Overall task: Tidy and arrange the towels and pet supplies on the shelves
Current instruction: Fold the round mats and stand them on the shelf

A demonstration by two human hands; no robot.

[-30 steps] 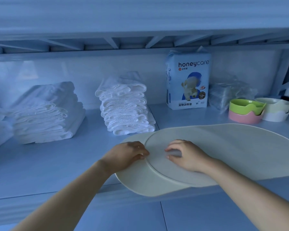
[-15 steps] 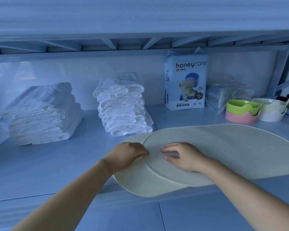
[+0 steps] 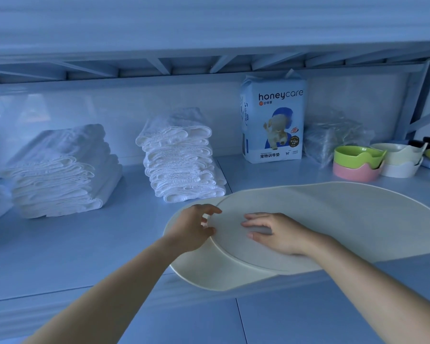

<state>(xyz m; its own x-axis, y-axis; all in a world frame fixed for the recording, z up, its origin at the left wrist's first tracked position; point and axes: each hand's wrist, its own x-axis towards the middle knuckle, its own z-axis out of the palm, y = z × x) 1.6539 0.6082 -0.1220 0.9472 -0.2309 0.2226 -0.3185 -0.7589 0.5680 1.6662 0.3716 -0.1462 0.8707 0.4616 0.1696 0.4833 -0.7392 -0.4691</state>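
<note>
Pinching the rim of the upper mat [image 3: 333, 219] in my left hand [image 3: 194, 227] and pressing my right hand [image 3: 281, 232] flat on it, I am trying to line it up slowly over the lower mat [image 3: 209, 271] at the front edge of the shelf [image 3: 85, 244].

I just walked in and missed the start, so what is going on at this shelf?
A person is working at the shelf, where a cream upper mat lies on a lower mat. The left hand pinches the upper mat's rim, and the right hand lies flat on it. The lower mat hangs over the shelf's front edge. Folded white towels, a pet pad pack and stacked bowls stand behind.
</note>
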